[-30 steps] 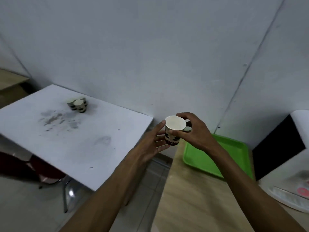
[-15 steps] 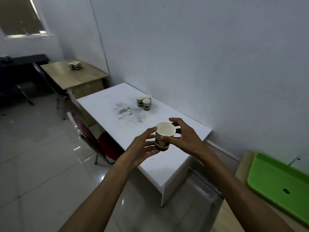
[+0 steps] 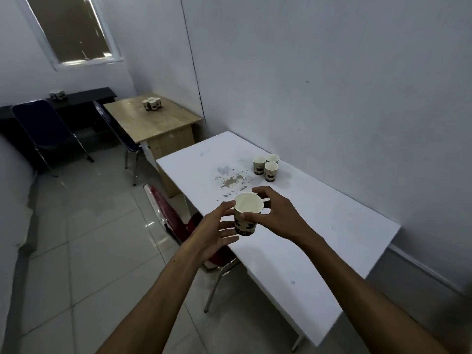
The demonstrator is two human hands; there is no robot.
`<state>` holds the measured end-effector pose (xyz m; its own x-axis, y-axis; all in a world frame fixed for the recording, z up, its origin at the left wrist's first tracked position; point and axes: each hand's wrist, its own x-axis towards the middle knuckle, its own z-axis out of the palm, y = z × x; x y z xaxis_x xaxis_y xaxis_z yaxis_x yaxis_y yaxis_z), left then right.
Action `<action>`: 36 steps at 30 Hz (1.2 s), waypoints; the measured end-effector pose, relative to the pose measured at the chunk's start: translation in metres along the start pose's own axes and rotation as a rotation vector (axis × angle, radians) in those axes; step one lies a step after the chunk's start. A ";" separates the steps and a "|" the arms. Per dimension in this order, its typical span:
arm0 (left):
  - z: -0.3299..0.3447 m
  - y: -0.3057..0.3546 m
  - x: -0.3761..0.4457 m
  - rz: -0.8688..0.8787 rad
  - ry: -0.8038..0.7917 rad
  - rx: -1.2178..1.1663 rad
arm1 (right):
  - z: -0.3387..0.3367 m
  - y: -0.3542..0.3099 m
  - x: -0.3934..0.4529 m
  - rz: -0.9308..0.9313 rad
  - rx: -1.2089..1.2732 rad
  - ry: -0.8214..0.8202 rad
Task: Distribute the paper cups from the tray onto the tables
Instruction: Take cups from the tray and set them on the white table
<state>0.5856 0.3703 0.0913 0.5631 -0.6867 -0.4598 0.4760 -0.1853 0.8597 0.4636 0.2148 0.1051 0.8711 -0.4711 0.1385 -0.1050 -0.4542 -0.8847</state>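
Note:
I hold a white paper cup (image 3: 247,215) with a dark pattern upright in front of me, over the near edge of the white table (image 3: 301,241). My right hand (image 3: 278,217) grips it from the right side. My left hand (image 3: 217,232) is spread beside it, fingertips touching its left wall. Three matching cups (image 3: 266,166) stand grouped on the white table near the wall. More cups (image 3: 151,104) sit on the wooden table (image 3: 163,123) beyond, and a further cluster (image 3: 56,94) rests on the black desk (image 3: 84,95). The tray is out of view.
A red chair (image 3: 176,226) is tucked under the white table's left side. Blue chairs (image 3: 43,129) stand by the wooden table and black desk. A dirty stain (image 3: 231,178) marks the white table. Tiled floor (image 3: 84,226) stretches to the left.
The view has swung left and away from the green tray, which is gone from sight. The white table now lies directly under my hands, and the far tables have come into view.

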 end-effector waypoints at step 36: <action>-0.065 0.131 0.446 -0.132 -0.206 0.340 | 0.062 0.170 0.335 0.632 0.233 0.575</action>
<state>0.9431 0.0858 -0.0159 0.3488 -0.7617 -0.5461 0.2656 -0.4785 0.8370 0.7676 0.0266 -0.0263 0.3011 -0.9175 -0.2599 -0.3296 0.1556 -0.9312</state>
